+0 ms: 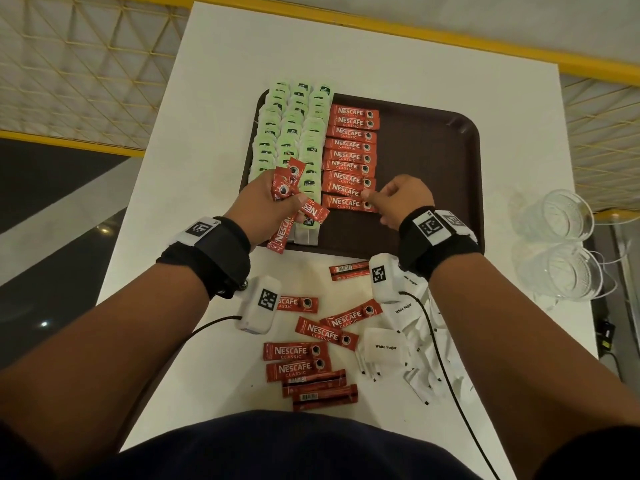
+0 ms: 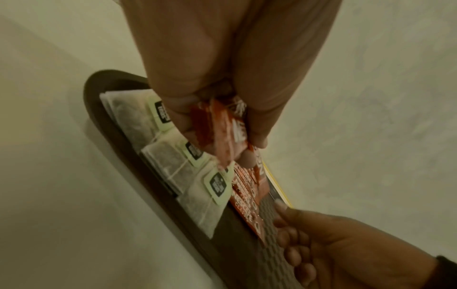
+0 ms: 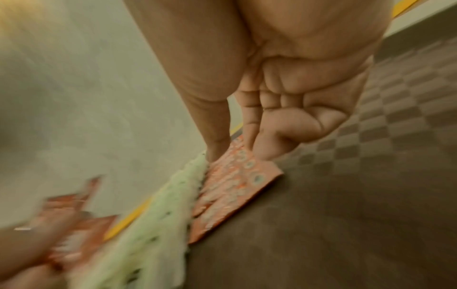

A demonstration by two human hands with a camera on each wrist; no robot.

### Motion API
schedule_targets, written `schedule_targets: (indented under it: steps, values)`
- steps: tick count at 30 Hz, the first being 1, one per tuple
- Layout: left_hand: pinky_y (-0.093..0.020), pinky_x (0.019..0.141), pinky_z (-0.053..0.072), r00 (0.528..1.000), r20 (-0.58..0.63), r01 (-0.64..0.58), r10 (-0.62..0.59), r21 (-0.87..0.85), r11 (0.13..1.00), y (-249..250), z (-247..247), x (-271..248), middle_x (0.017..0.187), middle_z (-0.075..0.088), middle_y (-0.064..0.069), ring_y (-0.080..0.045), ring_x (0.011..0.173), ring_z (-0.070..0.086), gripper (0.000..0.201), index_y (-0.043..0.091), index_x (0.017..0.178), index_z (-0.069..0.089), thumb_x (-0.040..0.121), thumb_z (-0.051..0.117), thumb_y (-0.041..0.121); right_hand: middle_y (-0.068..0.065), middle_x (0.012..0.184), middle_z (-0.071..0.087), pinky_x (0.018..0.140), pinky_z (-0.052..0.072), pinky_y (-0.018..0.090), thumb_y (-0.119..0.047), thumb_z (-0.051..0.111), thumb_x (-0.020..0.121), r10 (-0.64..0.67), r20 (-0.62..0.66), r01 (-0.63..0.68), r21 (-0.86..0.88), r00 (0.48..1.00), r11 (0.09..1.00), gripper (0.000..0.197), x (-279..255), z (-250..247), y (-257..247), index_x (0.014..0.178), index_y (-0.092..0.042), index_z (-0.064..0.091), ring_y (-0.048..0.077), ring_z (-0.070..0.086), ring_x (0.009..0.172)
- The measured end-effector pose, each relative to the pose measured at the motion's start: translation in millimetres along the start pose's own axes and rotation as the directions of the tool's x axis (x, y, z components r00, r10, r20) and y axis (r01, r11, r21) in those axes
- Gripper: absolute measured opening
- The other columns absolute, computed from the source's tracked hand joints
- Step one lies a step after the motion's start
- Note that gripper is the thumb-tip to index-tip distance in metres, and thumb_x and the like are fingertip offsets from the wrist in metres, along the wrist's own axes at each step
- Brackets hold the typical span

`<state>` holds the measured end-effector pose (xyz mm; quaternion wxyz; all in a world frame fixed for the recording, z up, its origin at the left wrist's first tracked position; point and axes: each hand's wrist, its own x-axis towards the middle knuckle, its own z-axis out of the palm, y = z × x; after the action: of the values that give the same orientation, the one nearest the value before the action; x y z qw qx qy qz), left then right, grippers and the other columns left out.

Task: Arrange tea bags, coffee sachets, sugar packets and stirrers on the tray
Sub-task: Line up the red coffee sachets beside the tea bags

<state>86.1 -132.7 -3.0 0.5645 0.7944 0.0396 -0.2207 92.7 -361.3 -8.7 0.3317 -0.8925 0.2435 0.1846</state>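
several sachets in hand, one column half built

several coffee sachets (image 1: pixel 289 199) sit bunched in the left hand (image 1: pixel 266 202), fingers curled round them over the near-left part of the tray (image 1: pixel 450 161). the right hand (image 1: pixel 398 199) has thumb and forefinger down on the nearest sachet of the red column (image 1: pixel 349 157), the other fingers curled in; whether it pinches or only presses that sachet cannot be told.

the likely slip: the loose bunch could fan out and drop onto the tea bags (image 1: pixel 291 133), since the grip holds the sachets at odd angles. a nudge from the right fingertips might also skew the overlapped column, as each sachet rests on its neighbour.

the tray holds three columns of green-tagged tea bags at its left and the coffee column just beside them; its right half is bare. more sachets (image 1: pixel 311 358) and the sugar packets (image 1: pixel 398 344) lie on the table (image 1: pixel 225 64) near the person. two glass cups (image 1: pixel 561 244) stand to the right. no stirrers can be seen.
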Motion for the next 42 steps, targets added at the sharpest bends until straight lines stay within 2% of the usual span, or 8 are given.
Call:
schedule_targets:
  steps: [5,11,16,20,29,34,39,42]
  values:
    - [-0.012,0.058,0.052,0.999,0.032,-0.022,0.025,-0.109,0.994,6,15,-3,0.095,0.069,0.002,-0.002,0.070,0.070,0.024,0.020,0.115,0.054,0.094,0.065,0.022,0.005,0.093,0.071,0.066,0.054,0.025,-0.029,0.069,0.089,-0.189,0.313,0.064,0.369,0.931,0.927,0.021,-42,10,-9,0.102,-0.013,0.065,0.013,0.067,0.074]
    - [-0.027,0.072,0.058,0.998,-0.017,-0.069,0.067,-0.186,0.980,7,23,-2,0.094,0.072,-0.012,-0.019,0.079,0.068,0.027,0.006,0.110,0.062,0.090,0.070,0.023,0.008,0.092,0.073,0.066,0.053,0.025,-0.022,0.071,0.087,-0.237,0.286,0.097,0.429,0.928,0.898,0.020,-46,11,-5,0.100,-0.008,0.068,0.012,0.066,0.071]
    - [-0.023,0.076,0.053,0.990,0.050,-0.141,0.135,0.165,0.976,12,18,6,0.101,0.070,0.005,-0.007,0.087,0.067,0.039,0.016,0.116,0.061,0.082,0.078,0.028,0.011,0.090,0.070,0.064,0.054,0.025,-0.037,0.075,0.083,-0.359,0.046,0.318,0.366,0.932,0.874,0.032,-47,2,-16,0.098,-0.010,0.066,0.011,0.061,0.069]
    - [-0.017,0.068,0.046,0.978,0.116,-0.200,0.173,0.282,0.938,16,24,4,0.095,0.067,0.008,-0.003,0.083,0.063,0.036,0.019,0.110,0.061,0.080,0.079,0.029,0.009,0.078,0.073,0.054,0.047,0.016,-0.021,0.074,0.086,-0.390,0.116,0.332,0.340,0.914,0.880,0.022,-53,1,-23,0.096,-0.005,0.063,0.008,0.060,0.060]
    - [-0.026,0.073,0.058,0.974,0.224,-0.053,0.038,0.062,0.997,2,21,-12,0.093,0.074,-0.001,-0.016,0.082,0.072,0.036,0.016,0.111,0.064,0.080,0.081,0.024,0.015,0.084,0.067,0.063,0.057,0.026,-0.009,0.062,0.093,-0.188,0.209,-0.036,0.755,0.960,0.655,0.007,-51,-6,-6,0.097,-0.007,0.056,0.018,0.067,0.067]
    - [-0.014,0.067,0.048,0.980,0.194,-0.065,0.030,0.177,0.982,5,14,-10,0.093,0.070,0.012,0.001,0.078,0.066,0.030,0.021,0.109,0.064,0.083,0.077,0.028,0.009,0.090,0.071,0.066,0.057,0.028,-0.014,0.067,0.090,-0.196,0.188,0.066,0.538,0.963,0.840,0.014,-45,-12,7,0.101,-0.011,0.061,0.016,0.069,0.072]
    - [-0.021,0.071,0.049,0.978,0.210,-0.056,-0.007,0.289,0.956,6,10,-7,0.088,0.068,0.013,-0.005,0.078,0.064,0.013,0.030,0.094,0.062,0.086,0.073,0.032,0.003,0.090,0.069,0.074,0.056,0.026,-0.024,0.064,0.092,-0.201,0.134,0.147,0.334,0.970,0.931,0.013,-41,-14,17,0.099,-0.015,0.069,0.010,0.062,0.076]
    - [-0.024,0.074,0.054,0.985,0.169,-0.022,-0.019,0.237,0.971,1,7,-6,0.094,0.073,0.000,-0.010,0.077,0.067,0.023,0.016,0.103,0.069,0.088,0.071,0.033,0.004,0.087,0.070,0.074,0.056,0.026,-0.020,0.068,0.089,-0.120,0.183,0.054,0.330,0.976,0.943,0.010,-38,-14,28,0.097,-0.014,0.069,0.011,0.062,0.075]
